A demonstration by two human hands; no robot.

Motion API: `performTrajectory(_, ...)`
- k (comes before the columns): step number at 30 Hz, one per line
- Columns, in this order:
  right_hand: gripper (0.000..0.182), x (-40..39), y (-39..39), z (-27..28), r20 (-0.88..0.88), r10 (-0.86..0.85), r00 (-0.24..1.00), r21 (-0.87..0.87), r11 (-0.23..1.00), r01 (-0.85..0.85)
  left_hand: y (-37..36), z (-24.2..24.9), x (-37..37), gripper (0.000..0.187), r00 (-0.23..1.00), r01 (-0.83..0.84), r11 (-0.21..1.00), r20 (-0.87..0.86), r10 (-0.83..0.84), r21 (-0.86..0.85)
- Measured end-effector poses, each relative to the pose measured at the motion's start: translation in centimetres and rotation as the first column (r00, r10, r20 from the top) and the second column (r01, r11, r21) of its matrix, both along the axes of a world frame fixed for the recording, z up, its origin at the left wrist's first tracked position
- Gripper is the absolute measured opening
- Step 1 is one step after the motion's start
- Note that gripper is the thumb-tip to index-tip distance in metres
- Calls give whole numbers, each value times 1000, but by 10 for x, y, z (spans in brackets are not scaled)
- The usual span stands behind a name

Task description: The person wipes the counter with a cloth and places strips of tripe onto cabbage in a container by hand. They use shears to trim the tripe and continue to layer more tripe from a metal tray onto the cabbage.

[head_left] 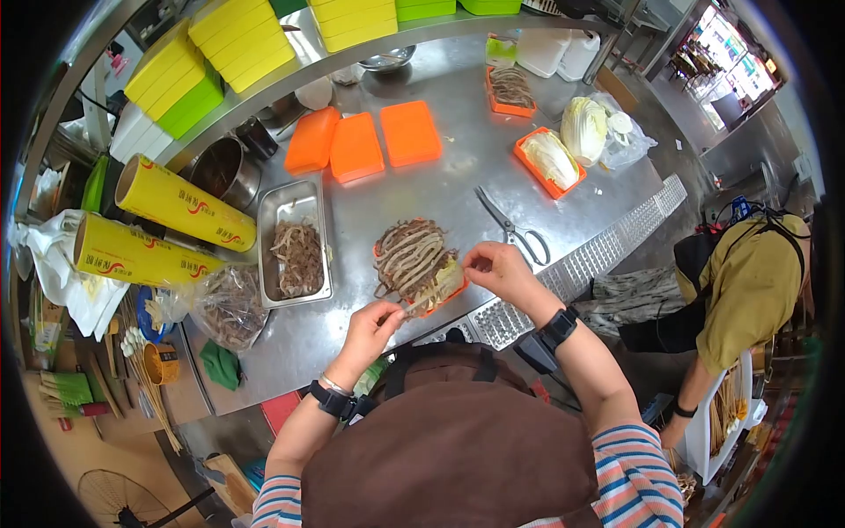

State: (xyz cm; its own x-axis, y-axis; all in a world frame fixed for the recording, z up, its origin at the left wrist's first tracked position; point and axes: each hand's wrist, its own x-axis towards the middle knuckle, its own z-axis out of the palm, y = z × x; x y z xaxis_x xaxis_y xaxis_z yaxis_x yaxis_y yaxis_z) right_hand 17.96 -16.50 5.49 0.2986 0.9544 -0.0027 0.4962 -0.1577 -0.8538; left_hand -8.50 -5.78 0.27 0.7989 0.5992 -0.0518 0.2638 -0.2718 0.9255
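An orange tray [452,296] in front of me holds dark, frilly strips of tripe [412,257] laid in rows, with pale yellow cabbage leaf [451,275] showing at its near right side. My left hand [371,329] is closed in a pinch on the end of a tripe strip at the tray's near left corner. Over the right edge of the tray, my right hand [500,271] has thumb and fingers pinched together; what lies between them is too small to make out. Left of the tray, a metal pan [264,211] contains more loose strips.
Black-handled scissors [510,227] lie open right of the tray. Orange trays [410,134] sit upside down behind; another orange tray [572,187] holds cabbage. Yellow film rolls [185,204] and a plastic bag [231,304] stand left. A co-worker [748,282] bends at the right.
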Motion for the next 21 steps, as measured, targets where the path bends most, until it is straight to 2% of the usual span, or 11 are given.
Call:
performTrajectory(2,12,3,7,-7,-56,-34,998,-24,999,33,-3,-6,5,7,988,-127,939,43,148,-320)
performTrajectory(3,11,4,11,-12,-70,-61,996,-25,998,59,-2,-12,8,7,989,-124,940,43,145,-318)
performTrajectory(5,11,8,19,-31,-86,-91,992,-24,996,89,-1,-24,12,7,972,-178,885,61,225,-430)
performTrajectory(7,12,11,26,-52,-176,-135,975,-55,990,128,-1,-30,19,7,960,-211,869,71,270,-447)
performTrajectory(9,12,11,30,-67,-184,-147,972,-63,989,137,-1,-35,21,8,946,-245,849,76,315,-468)
performTrajectory(11,12,10,31,-72,-190,-156,969,-75,987,144,0,-41,22,9,953,-256,884,49,298,-392)
performTrajectory(14,11,9,34,-76,-105,-106,989,-142,986,90,1,-46,23,9,951,-273,859,16,310,-433)
performTrajectory(16,13,9,36,-77,85,-46,995,-154,986,59,1,-47,26,9,946,-278,846,21,322,-455)
performTrajectory(20,15,2,39,-77,168,-48,985,-137,988,71,1,-50,29,9,944,-285,834,12,330,-472)
performTrajectory(21,13,-2,39,-76,236,-62,970,-124,988,93,1,-50,29,9,944,-286,833,11,330,-474)
